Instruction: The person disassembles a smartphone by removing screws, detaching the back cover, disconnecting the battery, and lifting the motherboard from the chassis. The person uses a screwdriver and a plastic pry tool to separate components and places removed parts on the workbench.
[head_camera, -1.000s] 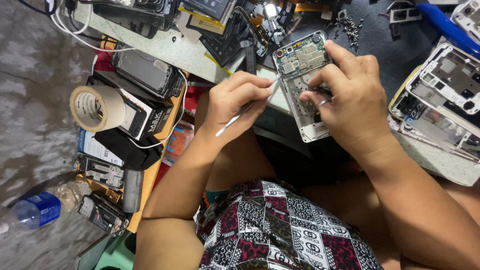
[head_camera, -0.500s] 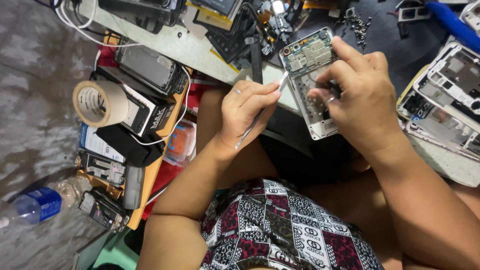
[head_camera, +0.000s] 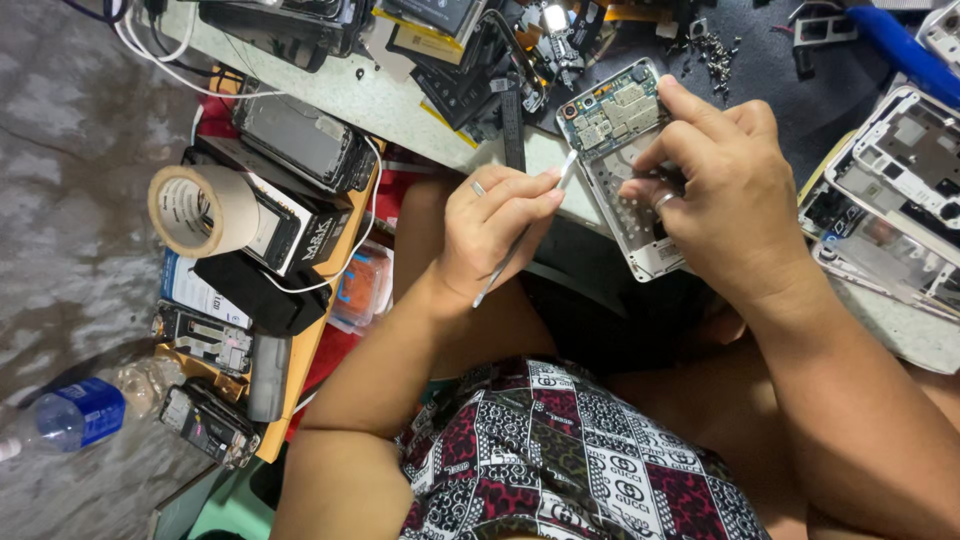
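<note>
Between hands, opened phone (head_camera: 632, 170) lengthwise, board end away, tweezers (head_camera: 528, 228) slanted

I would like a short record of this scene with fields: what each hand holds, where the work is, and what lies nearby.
left hand: pinches a thin silver metal pry tool, its tip at the phone's edge
right hand: grips an opened grey smartphone with bare circuit board
place: phone held above the pale worktable edge
left side: beige roll of tape on stacked boxes
floor: clear plastic bottle with blue label
right side: stripped white phone frames
</note>
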